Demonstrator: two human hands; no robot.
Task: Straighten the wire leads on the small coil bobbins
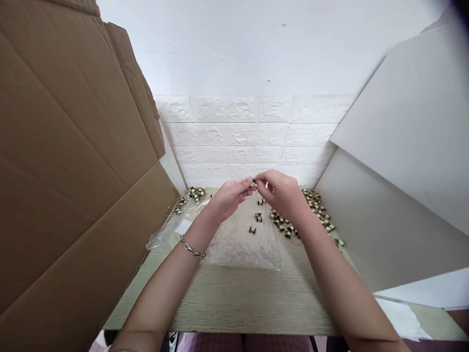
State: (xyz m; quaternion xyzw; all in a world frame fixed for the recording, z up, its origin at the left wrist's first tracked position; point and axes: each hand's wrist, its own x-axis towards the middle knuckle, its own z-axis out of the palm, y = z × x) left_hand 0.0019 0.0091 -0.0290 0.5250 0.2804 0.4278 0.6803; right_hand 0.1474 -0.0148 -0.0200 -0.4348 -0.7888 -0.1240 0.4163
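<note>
My left hand (229,198) and my right hand (282,193) meet above the table, fingertips pinched together on one small black-and-cream bobbin part (253,183). A bracelet (192,250) circles my left wrist. Below the hands a clear plastic bag (242,244) lies flat on the table (249,298), with a few loose parts (258,217) on it. Several more of the same parts (318,208) lie scattered to the right, partly hidden by my right hand.
A small heap of parts (194,193) sits at the back left on crumpled plastic. A tall brown cardboard sheet (73,171) walls the left side, a white board (399,171) the right. A white brick-pattern wall (242,142) closes the back.
</note>
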